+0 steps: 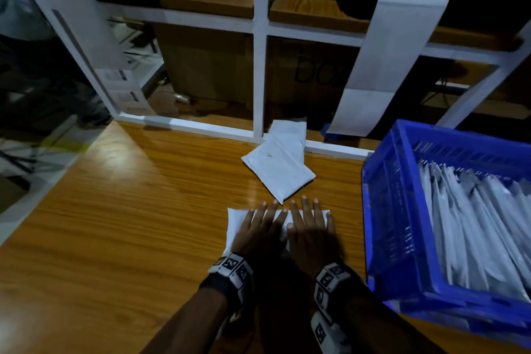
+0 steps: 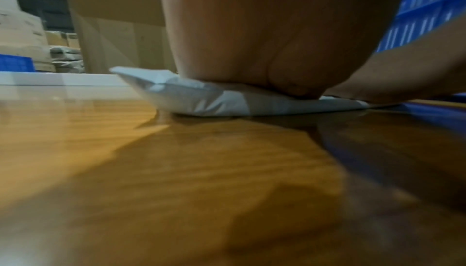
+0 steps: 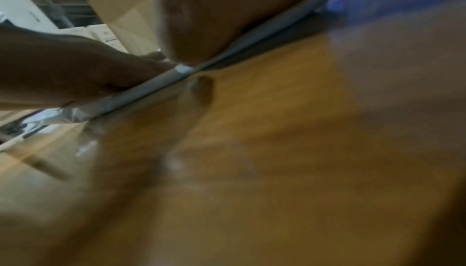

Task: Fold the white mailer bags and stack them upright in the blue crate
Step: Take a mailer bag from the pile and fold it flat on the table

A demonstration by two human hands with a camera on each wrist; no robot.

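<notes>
A folded white mailer bag [image 1: 236, 223] lies flat on the wooden table [image 1: 129, 210] near its front. My left hand [image 1: 260, 231] and right hand [image 1: 309, 228] press down on it side by side, fingers straight and spread. The left wrist view shows my palm [image 2: 264, 41] flattening the bag [image 2: 201, 101], whose left corner sticks up. In the right wrist view the bag's edge [image 3: 141, 93] runs under both hands. More white mailer bags [image 1: 280, 164] lie loosely piled just beyond my fingertips. The blue crate [image 1: 402, 210] at the right holds several folded bags [image 1: 474, 224] standing upright.
A white-framed glass partition [image 1: 260, 66] closes off the table's far edge. White paper strips [image 1: 393, 57] hang on it. Cardboard boxes [image 1: 215, 66] sit behind the glass. The crate stands close to my right wrist.
</notes>
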